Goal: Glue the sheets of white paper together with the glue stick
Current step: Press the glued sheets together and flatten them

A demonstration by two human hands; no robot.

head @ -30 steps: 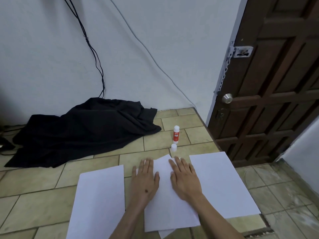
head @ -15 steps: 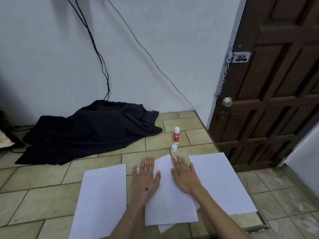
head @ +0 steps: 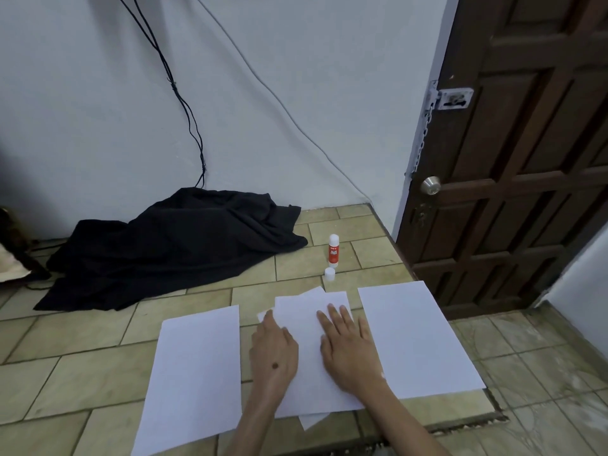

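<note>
Pressing down on the middle stack of white sheets (head: pixel 306 324), the person keeps both palms flat on the tiled floor (head: pixel 82 373): the right hand (head: pixel 348 353) lies with its fingers straight and spread across the top sheet, while the left hand (head: pixel 274 350) rests on the stack's left edge, its fingers bent a little at the tips and gripping nothing that I can see. A second sheet pokes out beneath the top one, its corners showing at 12 o'clock and at 6 o'clock. A single left sheet (head: pixel 197 376) lies at 9 o'clock from the stack, apart from it, and a right sheet (head: pixel 418 337) lies at 3 o'clock, just beside the right hand. The glue stick (head: pixel 333 251) stands upright at 12 o'clock from the stack, and its white cap (head: pixel 329 274) sits on the tile between the stick and the papers. A black cloth (head: pixel 171 248) is heaped at 10 o'clock against the wall, and a dark wooden door (head: pixel 526 159) stands at 2 o'clock
</note>
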